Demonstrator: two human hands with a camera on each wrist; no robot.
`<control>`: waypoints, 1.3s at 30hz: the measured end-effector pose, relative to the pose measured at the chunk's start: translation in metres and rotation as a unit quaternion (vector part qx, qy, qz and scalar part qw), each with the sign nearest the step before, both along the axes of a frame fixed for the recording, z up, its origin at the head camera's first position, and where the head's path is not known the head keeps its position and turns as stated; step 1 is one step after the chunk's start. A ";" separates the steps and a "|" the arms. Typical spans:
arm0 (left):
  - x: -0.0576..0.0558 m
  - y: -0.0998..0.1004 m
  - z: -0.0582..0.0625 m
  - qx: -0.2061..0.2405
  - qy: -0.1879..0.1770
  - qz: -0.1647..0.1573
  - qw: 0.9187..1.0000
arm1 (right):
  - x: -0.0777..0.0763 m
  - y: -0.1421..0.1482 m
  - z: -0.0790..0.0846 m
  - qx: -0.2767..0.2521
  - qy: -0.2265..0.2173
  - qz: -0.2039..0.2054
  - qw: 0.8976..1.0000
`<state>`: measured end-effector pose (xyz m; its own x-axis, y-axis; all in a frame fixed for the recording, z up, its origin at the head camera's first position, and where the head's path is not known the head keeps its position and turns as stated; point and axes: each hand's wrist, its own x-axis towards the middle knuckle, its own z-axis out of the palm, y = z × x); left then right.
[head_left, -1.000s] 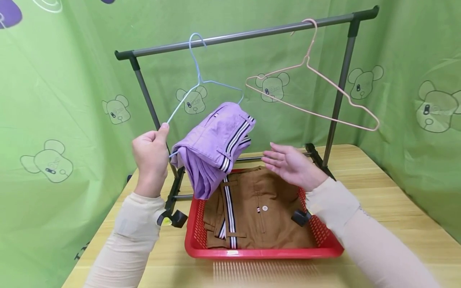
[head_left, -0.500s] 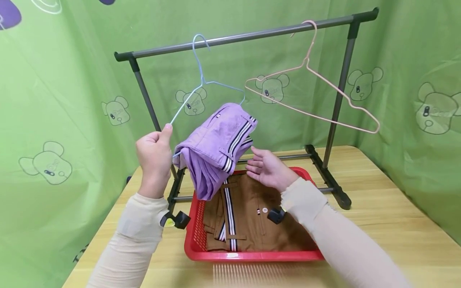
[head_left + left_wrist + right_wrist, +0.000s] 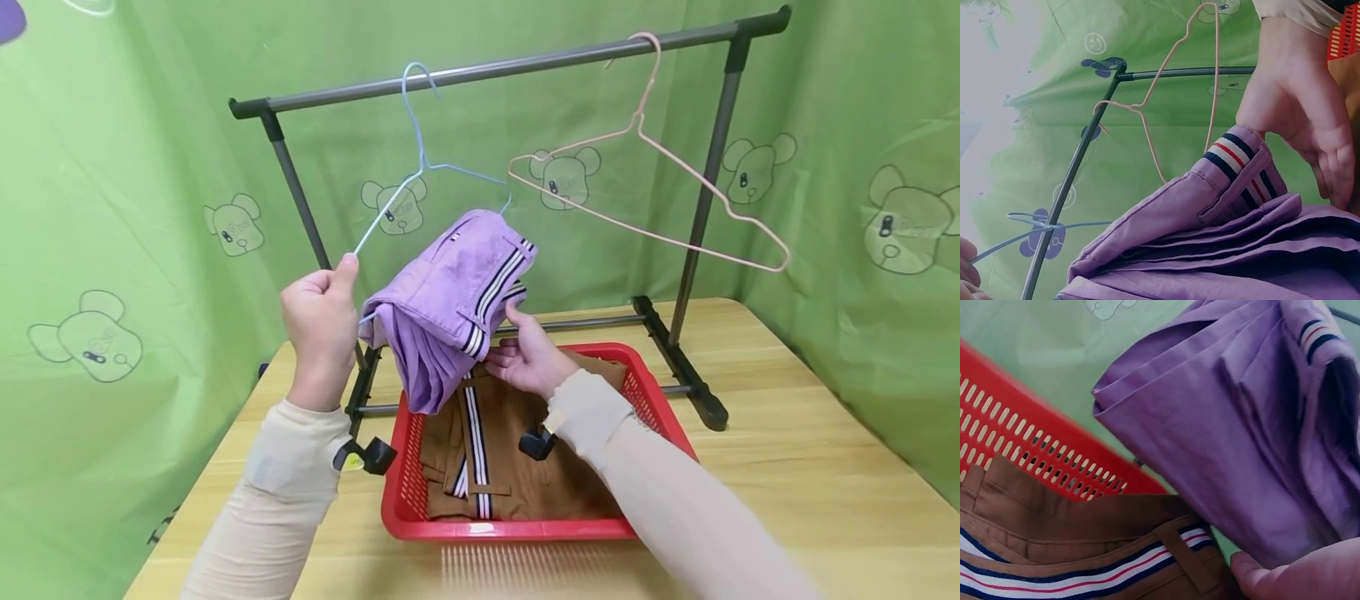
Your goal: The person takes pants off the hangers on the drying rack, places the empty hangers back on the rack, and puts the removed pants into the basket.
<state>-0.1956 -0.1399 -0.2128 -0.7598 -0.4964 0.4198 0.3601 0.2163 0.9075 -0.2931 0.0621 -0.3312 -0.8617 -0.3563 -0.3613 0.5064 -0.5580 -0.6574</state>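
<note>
Now extended right fingers have reached the garment, left fingers gripping its hanger.

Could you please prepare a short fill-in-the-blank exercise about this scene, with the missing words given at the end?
1. The left hand grips the ____ hanger.
2. The hand at the striped waistband of the purple pants is the person's ____ one.
3. The red plastic basket holds ____ pants.
4. Counting the bare pink hanger on the clothes rack, the head view shows ____ hangers.

Missing words: blue; right; brown; two.
</note>
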 end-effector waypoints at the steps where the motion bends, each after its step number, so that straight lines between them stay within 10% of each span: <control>1: 0.000 0.000 0.000 0.000 -0.001 0.000 1.000 | -0.001 -0.001 -0.001 -0.004 -0.004 -0.002 1.000; 29: 0.002 0.005 -0.009 -0.032 0.002 0.009 0.999 | 0.003 -0.010 0.007 -0.024 0.043 0.032 0.998; 39: 0.001 0.005 -0.012 -0.045 0.006 0.018 0.999 | -0.002 -0.012 0.011 -0.127 0.066 0.006 0.990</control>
<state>-0.1950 -0.1349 -0.2243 -0.7371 -0.4826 0.4731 0.3616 0.3097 0.8794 -0.2951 0.0497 -0.3204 -0.8904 -0.4321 -0.1429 0.4330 -0.7076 -0.5584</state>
